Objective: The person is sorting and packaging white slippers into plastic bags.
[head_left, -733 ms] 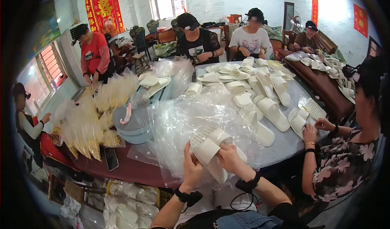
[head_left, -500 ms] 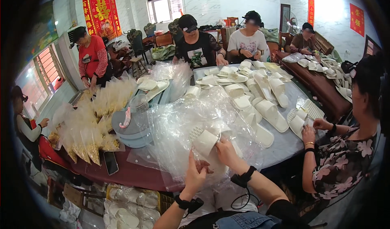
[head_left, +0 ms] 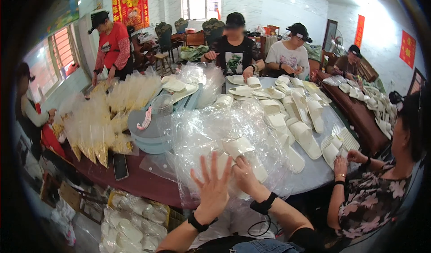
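My left hand [head_left: 212, 185] is lifted over the near edge of the plastic, its fingers stretched and spread, holding nothing. Beside it on the right, my right hand [head_left: 249, 177] is closed, its bent fingers gripping a white slipper [head_left: 241, 147] by the near side. What the fingertips press on is partly hidden. That slipper lies among crumpled clear plastic bags [head_left: 193, 129], and whether it is inside one I cannot tell. Another white slipper [head_left: 260, 172] shows just right of my right hand, partly under plastic.
Many white slippers [head_left: 304, 134] are piled on the grey tabletop [head_left: 310, 170]. To the left stand a grey-blue round container [head_left: 150, 138], a phone [head_left: 120, 166] and bags of yellow pieces [head_left: 92, 140]. Bagged slippers [head_left: 130, 228] fill a crate below. A co-worker [head_left: 368, 185] handles slippers at right.
My left hand has moved off the slipper and spread its fingers. The slipper and my right hand sit slightly lower in view. The head view has shifted a little.
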